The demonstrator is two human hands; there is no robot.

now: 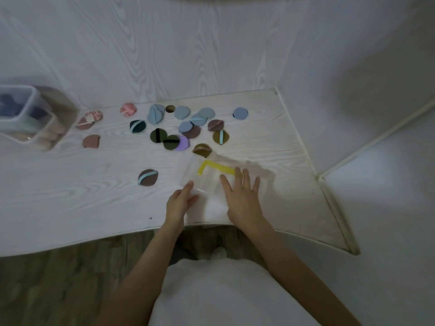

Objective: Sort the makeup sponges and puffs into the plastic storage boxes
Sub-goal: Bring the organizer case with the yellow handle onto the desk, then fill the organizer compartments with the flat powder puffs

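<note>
1. Two bare hands are at lower centre of the frame, on a clear plastic box (207,177) with a yellow strip, near the front edge of my white surface (70,196).
2. My left hand (180,202) curls its grip round the box's left corner.
3. My right hand (242,196) lies flat on it, fingers spread, grip slack.
4. Round puffs (188,124) lie scattered above the box; one brown puff (147,177) sits to its left.
5. Another storage box (26,114), holding sponges, is at far left.
</note>
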